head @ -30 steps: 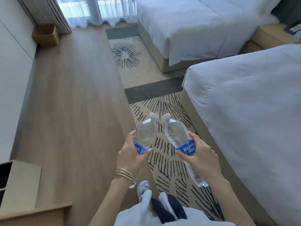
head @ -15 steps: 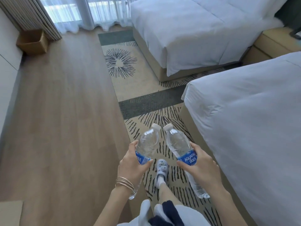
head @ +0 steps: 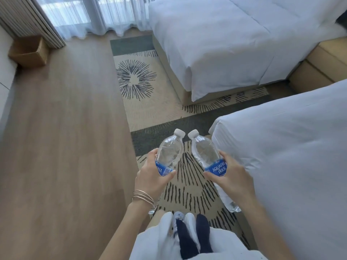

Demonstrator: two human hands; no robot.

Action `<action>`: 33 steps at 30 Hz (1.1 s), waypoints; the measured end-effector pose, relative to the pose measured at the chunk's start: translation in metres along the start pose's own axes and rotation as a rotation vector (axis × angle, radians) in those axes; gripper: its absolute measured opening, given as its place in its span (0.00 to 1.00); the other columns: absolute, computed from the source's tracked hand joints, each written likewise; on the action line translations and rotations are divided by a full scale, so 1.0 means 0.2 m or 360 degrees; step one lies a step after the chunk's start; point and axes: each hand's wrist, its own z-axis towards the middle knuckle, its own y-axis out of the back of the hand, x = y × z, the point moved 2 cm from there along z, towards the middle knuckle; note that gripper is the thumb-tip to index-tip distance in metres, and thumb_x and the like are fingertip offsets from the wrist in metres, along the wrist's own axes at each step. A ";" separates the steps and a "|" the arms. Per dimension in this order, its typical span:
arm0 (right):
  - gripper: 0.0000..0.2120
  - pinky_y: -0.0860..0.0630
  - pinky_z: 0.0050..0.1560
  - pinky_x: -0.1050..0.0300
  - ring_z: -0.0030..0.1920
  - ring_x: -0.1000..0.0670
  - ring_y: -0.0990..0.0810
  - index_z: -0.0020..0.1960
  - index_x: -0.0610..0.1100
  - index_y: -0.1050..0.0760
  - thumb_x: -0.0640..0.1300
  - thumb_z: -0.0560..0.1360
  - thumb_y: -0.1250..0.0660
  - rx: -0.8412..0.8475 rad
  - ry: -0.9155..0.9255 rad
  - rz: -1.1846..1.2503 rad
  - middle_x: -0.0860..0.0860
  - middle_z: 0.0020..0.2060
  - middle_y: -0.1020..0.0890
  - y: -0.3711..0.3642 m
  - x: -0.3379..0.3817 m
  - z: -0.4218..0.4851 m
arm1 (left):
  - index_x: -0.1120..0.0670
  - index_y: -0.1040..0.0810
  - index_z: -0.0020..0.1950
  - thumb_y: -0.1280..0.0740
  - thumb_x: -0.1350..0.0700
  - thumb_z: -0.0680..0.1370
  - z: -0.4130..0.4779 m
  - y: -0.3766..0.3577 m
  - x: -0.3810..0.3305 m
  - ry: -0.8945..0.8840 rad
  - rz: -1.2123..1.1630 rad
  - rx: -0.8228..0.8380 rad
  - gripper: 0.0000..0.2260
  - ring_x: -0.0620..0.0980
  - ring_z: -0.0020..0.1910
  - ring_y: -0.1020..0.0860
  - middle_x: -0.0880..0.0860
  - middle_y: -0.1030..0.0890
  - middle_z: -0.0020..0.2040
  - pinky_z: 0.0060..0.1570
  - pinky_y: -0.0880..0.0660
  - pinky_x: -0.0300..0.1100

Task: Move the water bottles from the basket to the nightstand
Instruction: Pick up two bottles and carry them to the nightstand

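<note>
I hold two clear water bottles with blue labels and white caps out in front of me, above a patterned rug. My left hand (head: pixel 152 177) grips the left bottle (head: pixel 170 152) around its label. My right hand (head: pixel 231 179) grips the right bottle (head: pixel 203 151) the same way; its base shows below my wrist. The caps lean toward each other, nearly touching. A tan wooden nightstand (head: pixel 319 66) stands at the far right between the two beds. No basket of bottles is in view.
A white bed (head: pixel 293 156) lies close on my right, a second white bed (head: pixel 216 40) farther ahead. The patterned rug (head: pixel 142 87) runs forward beside a wood floor (head: pixel 65 137). A tan open box (head: pixel 30 52) sits by the curtains at far left.
I have walked forward along the rug: the beds and nightstand are nearer, and the wooden furniture at lower left has left the view. Both bottles stay in my hands.
</note>
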 end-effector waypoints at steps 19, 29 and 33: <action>0.37 0.22 0.51 0.54 0.53 0.53 0.23 0.70 0.52 0.37 0.61 0.66 0.28 -0.0143 -0.0307 0.0089 0.55 0.58 0.23 0.18 0.19 1.62 | 0.50 0.33 0.67 0.23 0.51 0.66 1.80 -0.13 -0.33 -0.0184 0.0038 0.0325 0.33 0.47 0.48 0.20 0.46 0.21 0.53 0.48 0.24 0.43; 0.36 0.26 0.47 0.61 0.49 0.57 0.25 0.69 0.53 0.37 0.62 0.66 0.28 -0.0231 -0.0568 0.0150 0.56 0.57 0.23 0.36 0.06 2.19 | 0.50 0.34 0.67 0.23 0.51 0.66 2.54 -0.37 -0.66 -0.0348 0.0086 0.0554 0.33 0.45 0.47 0.22 0.46 0.21 0.54 0.46 0.27 0.35; 0.37 0.23 0.48 0.58 0.50 0.56 0.24 0.69 0.53 0.37 0.62 0.65 0.28 -0.0261 -0.0611 0.0175 0.56 0.56 0.23 0.46 -0.07 2.46 | 0.47 0.35 0.67 0.23 0.49 0.66 2.79 -0.58 -0.83 -0.0389 0.0140 0.0623 0.33 0.48 0.50 0.20 0.46 0.20 0.55 0.48 0.24 0.39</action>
